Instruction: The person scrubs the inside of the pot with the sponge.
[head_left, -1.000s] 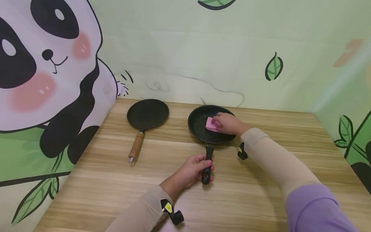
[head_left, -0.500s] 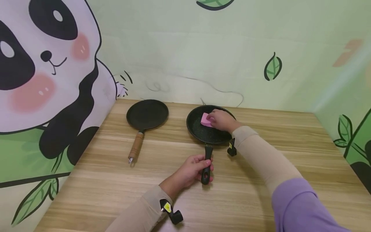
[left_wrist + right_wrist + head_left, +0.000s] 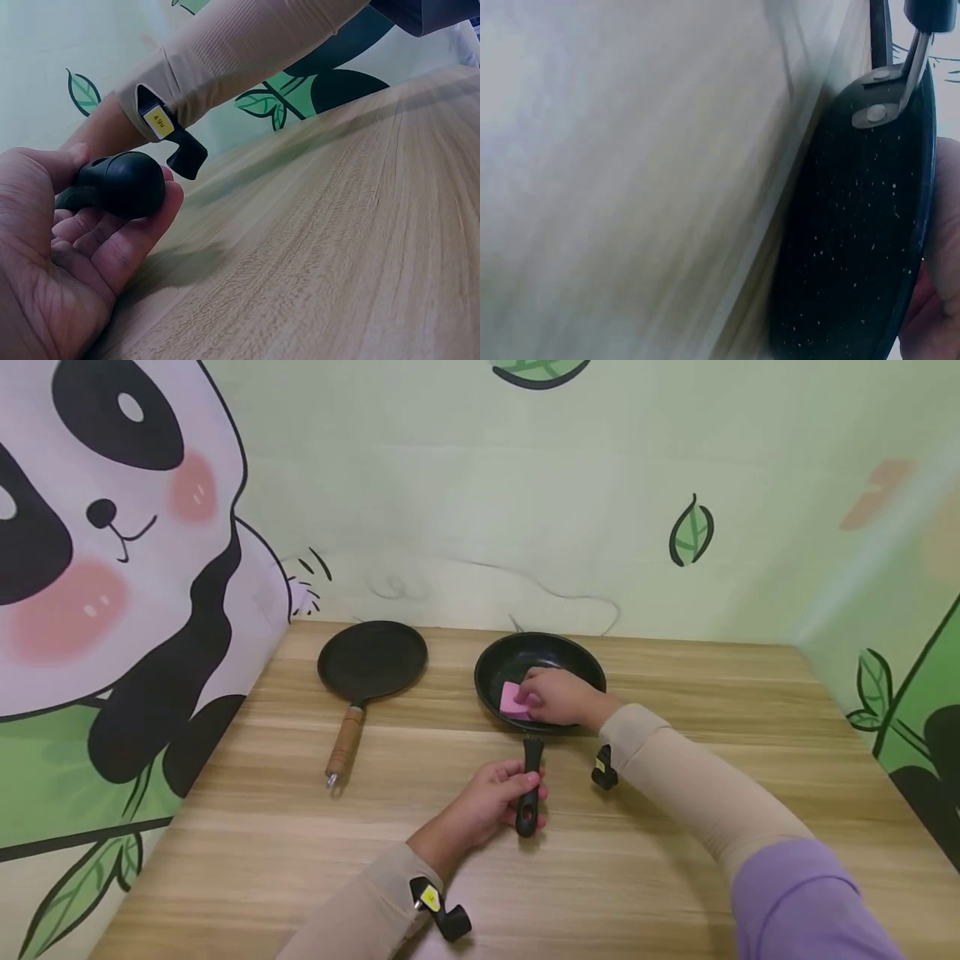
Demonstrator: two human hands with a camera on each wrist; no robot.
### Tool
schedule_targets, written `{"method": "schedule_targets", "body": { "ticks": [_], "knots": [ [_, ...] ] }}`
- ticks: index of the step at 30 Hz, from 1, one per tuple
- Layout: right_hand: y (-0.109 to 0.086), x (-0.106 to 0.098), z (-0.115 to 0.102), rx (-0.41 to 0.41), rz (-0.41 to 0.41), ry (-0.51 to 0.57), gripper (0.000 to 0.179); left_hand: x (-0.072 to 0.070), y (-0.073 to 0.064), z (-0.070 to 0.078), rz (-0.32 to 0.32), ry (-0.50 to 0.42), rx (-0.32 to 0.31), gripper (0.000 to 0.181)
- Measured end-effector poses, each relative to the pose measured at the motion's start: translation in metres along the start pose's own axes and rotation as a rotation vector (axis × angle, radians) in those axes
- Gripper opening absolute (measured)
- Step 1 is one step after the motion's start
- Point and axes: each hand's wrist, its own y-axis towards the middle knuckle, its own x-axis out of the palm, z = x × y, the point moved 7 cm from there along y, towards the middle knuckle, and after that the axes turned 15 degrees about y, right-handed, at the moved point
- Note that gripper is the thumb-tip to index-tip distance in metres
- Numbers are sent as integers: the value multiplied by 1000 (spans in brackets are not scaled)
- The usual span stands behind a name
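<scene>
A black speckled frying pan (image 3: 495,670) rests toward the back of the wooden table. My left hand (image 3: 487,802) grips its black handle (image 3: 532,756), thumb on top and fingers beneath; the left wrist view shows the handle's end (image 3: 131,184) between thumb and fingers. Inside the pan, at the near left of its base, my right hand (image 3: 558,697) holds a pink sponge (image 3: 512,700) against the surface. The right wrist view shows the pan's outer wall (image 3: 847,240) and riveted bracket, with part of the right hand (image 3: 941,300) beyond the rim; the sponge is hidden there.
Left of the frying pan lies a flat black griddle pan (image 3: 373,658) with a wooden handle (image 3: 347,743) pointing toward me. A wall (image 3: 420,485) painted with a panda and leaves closes off the table's back and sides.
My right hand first slid the sponge left and slightly back inside the pan, then drew it toward me to the near left. The left hand keeps its grip. The head view shifted slightly.
</scene>
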Motion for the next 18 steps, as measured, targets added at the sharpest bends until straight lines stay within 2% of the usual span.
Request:
{"method": "schedule_targets", "body": {
  "ticks": [6, 10, 12, 18],
  "knots": [
    [-1, 1, -2, -36, 15, -12, 23, 1, 0, 0, -12, 12, 13, 34],
    [1, -4, -3, 4, -11, -5, 26, 1, 1, 1, -14, 35, 12, 35],
    [1, -11, -3, 32, -1, -5, 28, 1, 2, 0, -23, 48, 4, 36],
    [-7, -47, 1, 123, 102, 27, 36, 4, 7, -3, -26, 85, -19, 38]
  ]
}}
